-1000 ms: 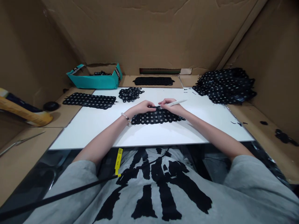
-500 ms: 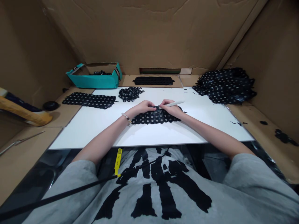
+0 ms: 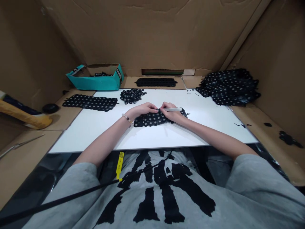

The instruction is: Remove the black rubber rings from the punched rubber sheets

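A black sheet with rows of round holes (image 3: 149, 121) lies on the white board in front of me, its far edge lifted towards my fingers. My left hand (image 3: 147, 109) is closed in a pinch on that far edge, left of the middle. In my right hand (image 3: 169, 110) is a slim white pen-like tool (image 3: 175, 109), its back end pointing right. The tool's tip is hidden among my fingertips at the sheet's edge, close to the left thumb. My right wrist covers part of the sheet's right side.
Loose black rings (image 3: 132, 96) are heaped on the white board (image 3: 95, 133). A teal box (image 3: 95, 83) holds more. Other holed black sheets lie left (image 3: 90, 102) and behind (image 3: 156, 82); a pile of them (image 3: 228, 86) is at right. Scissors (image 3: 21, 144) lie left. Cardboard walls surround the board.
My right hand has turned and shifted slightly left, closer to the left hand. The white tool's back end has dropped and moved left. My left hand stays at the sheet's edge.
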### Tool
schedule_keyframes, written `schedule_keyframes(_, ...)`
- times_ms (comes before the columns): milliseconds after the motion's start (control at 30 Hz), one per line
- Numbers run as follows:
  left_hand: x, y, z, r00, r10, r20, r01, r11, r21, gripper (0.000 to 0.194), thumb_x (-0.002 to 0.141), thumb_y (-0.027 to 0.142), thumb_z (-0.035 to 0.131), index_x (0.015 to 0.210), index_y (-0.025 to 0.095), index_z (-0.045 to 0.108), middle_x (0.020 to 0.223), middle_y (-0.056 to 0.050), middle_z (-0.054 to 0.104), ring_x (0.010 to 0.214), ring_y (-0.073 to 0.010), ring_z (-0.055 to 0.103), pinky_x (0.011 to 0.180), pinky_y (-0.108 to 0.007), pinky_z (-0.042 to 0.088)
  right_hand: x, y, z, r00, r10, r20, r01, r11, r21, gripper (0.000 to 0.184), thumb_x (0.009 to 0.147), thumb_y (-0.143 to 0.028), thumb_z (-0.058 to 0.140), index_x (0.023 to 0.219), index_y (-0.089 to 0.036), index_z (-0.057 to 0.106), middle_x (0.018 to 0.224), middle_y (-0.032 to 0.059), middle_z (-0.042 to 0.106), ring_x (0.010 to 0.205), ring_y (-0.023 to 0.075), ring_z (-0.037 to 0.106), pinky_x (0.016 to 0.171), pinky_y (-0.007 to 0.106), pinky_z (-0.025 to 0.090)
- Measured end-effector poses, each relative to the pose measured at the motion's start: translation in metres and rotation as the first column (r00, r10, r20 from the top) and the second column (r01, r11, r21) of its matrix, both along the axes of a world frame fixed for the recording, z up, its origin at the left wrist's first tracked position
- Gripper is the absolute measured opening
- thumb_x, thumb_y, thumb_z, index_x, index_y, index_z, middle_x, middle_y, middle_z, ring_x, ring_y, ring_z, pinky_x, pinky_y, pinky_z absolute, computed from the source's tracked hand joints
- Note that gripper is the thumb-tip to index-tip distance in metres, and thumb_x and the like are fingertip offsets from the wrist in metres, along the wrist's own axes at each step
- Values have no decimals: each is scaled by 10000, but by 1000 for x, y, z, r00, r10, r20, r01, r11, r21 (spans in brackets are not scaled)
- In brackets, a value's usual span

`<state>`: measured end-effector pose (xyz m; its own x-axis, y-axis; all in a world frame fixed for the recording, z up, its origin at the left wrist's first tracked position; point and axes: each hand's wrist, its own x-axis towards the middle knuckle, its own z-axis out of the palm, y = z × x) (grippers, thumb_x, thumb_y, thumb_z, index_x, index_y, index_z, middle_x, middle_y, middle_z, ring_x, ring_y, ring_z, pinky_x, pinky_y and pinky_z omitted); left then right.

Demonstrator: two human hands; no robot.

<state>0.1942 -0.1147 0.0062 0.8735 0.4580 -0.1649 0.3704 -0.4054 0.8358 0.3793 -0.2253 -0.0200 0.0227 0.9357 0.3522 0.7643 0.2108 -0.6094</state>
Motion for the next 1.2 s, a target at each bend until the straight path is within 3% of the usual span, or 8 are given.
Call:
schedule_keyframes(133,3,-6,0,1000,30,7,-31,982,184,465,644,521,782,928,162,703,923,-26,709,894,-230,604,842,-333,424,7,0,6,981,51,-186,-65,995,-71,168,833,-355,552,742,-220,593,807,25,687,802,203,607,760,318,433)
schedule_keyframes(200,4,-8,-2,999,27,30,-33,976,217,459,625,497,792,923,167,675,940,-25,698,916,-237,611,864,-339,430,10,-2,11,957,54,-284,-100,984,-147,168,800,-353,575,710,-213,598,795,18,690,802,198,617,764,309,440)
schedule_keyframes(367,5,-6,-6,999,37,22,-42,971,237,475,630,482,790,975,179,669,981,-39,704,965,-259,622,897,-353,442,10,-8,18,957,50,-287,-106,978,-180,146,765,-326,598,679,-209,603,792,8,695,813,192,610,767,299,434)
schedule_keyframes(500,5,-7,-6,995,75,71,-86,981,172,579,603,432,825,1101,186,661,1119,-57,703,1030,-256,630,954,-346,442,7,-10,18,960,58,-273,-112,977,-184,161,772,-342,597,681,-209,602,731,-4,660,757,182,589,735,297,420)
schedule_keyframes(767,4,-4,-12,982,162,92,-156,985,-72,623,553,381,870,1114,176,696,1064,-50,726,1073,-263,631,1011,-374,436,0,-6,6,996,64,-65,-67,997,-38,144,835,-296,565,725,-213,606,820,34,706,836,210,614,789,325,425)
schedule_keyframes(967,3,2,-10,987,140,79,-134,988,-77,633,556,424,872,1138,221,725,1211,-52,710,1211,-286,586,1093,-386,386,-1,-3,6,999,33,22,-33,999,-26,161,868,-303,561,741,-217,606,836,48,716,850,223,627,790,336,427)
schedule_keyframes(1200,2,-5,-1,989,144,45,-140,987,-84,671,553,442,862,1171,223,723,1220,-50,714,1205,-288,592,1106,-395,384,4,-1,5,999,35,25,-34,999,-22,162,872,-306,559,746,-222,616,842,38,723,843,215,635,778,325,430)
